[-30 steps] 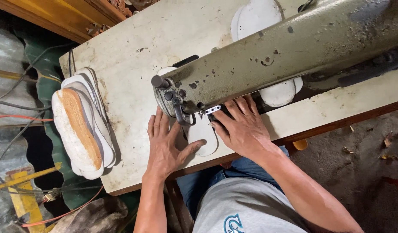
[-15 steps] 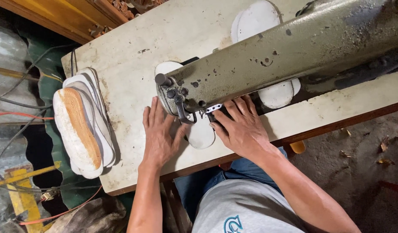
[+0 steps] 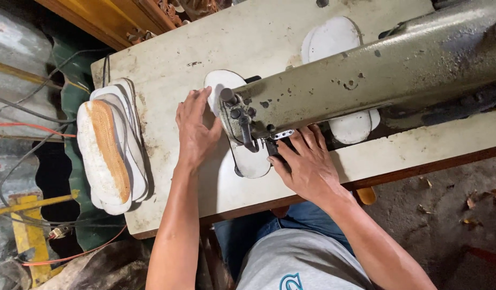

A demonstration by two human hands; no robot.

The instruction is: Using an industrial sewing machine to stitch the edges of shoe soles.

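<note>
A white shoe insole (image 3: pixel 251 159) lies flat under the head of an old olive-green sewing machine (image 3: pixel 377 75). Its far end (image 3: pixel 221 85) sticks out beyond the needle head. My left hand (image 3: pixel 196 131) presses flat on the insole's left edge, fingers spread beside the needle head. My right hand (image 3: pixel 307 164) rests flat on the table just right of the needle, fingertips at the insole's right side under the machine arm. The needle itself is hidden behind the head.
A stack of white insoles with a tan-topped one (image 3: pixel 111 147) sits at the left edge of the worn cream table (image 3: pixel 167 188). More white insoles (image 3: pixel 328 40) lie behind and under the machine arm. Cables and corrugated sheets lie at the left; dirt floor at the right.
The insole has slid away from me under the needle head, so more of it shows beyond the head. My left hand moved forward with it; my right hand stayed put.
</note>
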